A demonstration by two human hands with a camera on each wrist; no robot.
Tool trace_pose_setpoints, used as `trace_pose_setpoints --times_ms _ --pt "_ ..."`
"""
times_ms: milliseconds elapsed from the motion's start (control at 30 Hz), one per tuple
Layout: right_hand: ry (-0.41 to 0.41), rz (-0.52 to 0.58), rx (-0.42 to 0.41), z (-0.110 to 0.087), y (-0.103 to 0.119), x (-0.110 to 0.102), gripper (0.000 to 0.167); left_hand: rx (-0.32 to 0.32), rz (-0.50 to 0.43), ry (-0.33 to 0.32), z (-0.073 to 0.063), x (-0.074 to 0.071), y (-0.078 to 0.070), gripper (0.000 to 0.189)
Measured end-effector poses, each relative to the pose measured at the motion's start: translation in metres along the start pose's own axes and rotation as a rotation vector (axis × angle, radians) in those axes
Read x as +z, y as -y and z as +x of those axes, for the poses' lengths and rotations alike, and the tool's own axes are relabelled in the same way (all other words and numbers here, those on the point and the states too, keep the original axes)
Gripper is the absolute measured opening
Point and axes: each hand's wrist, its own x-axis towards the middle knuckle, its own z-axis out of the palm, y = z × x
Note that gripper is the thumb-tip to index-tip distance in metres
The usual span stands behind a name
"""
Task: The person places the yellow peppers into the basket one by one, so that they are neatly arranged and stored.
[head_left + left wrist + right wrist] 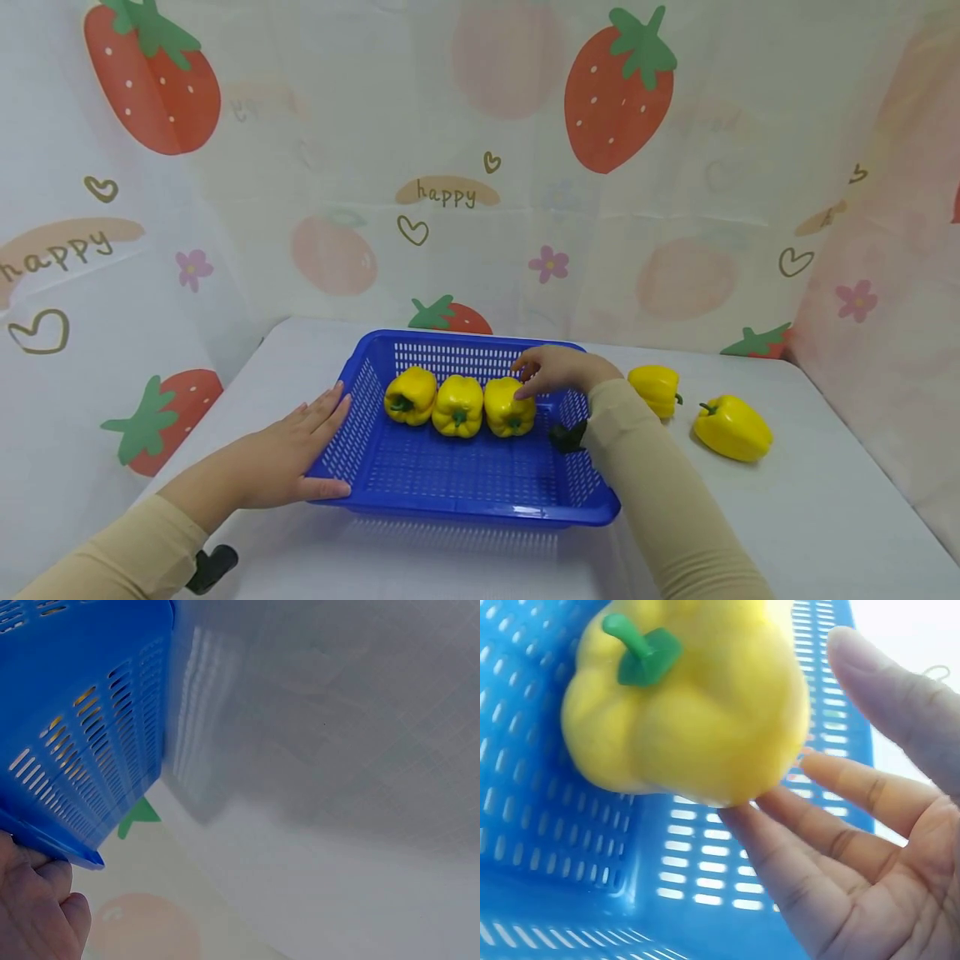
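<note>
Yellow pepper (pixel 508 410), plump and deeply lobed with a smooth, glossy skin, sits inside a blue basket (pixel 480 507), the right-most of three in a row near the back wall. The right wrist view shows its even, bright yellow body, a short, bent green stem and a flat, angular green cap where the stem joins; the top edge of that view cuts off part of the fruit. The right hand (pixel 558 369) reaches over it, fingers spread and thumb standing well apart, with fingertips at the pepper's edge and no grip closed around it; whether they touch cannot be told for certain. Beside it, the middle pepper (pixel 457 408) turns its green stem to the front, as does the left pepper (pixel 410 397), whose stem looks darker. The left hand (pixel 288 454) rests on the basket's left rim, fingers extended, its thumb lying along the front corner. To the right of the basket, two more yellow peppers (pixel 732 429) lie on the white table (pixel 832 500), their green stems pointing toward each other. Beige sleeves (pixel 667 500) cover both forearms before a strawberry-print curtain (pixel 465 108).
</note>
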Motion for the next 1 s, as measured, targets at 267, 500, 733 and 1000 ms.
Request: trace_pose_setpoints --times_ms 267,500,733,1000 --pt "-0.020 0.000 -0.042 -0.007 0.001 -0.010 0.056 0.005 0.002 0.002 0.000 -0.001 -0.002 0.107" --pt "-0.022 0.063 -0.132 -0.019 0.004 -0.028 0.058 0.002 0.009 -0.006 0.001 -0.001 0.000 0.107" --pt "-0.050 0.064 -0.161 -0.035 -0.001 -0.044 0.056 0.001 0.012 -0.004 0.001 0.000 0.000 0.107" --pt "-0.091 0.053 -0.154 -0.054 -0.014 -0.058 0.057 0.004 0.007 -0.004 0.001 0.001 0.001 0.107"
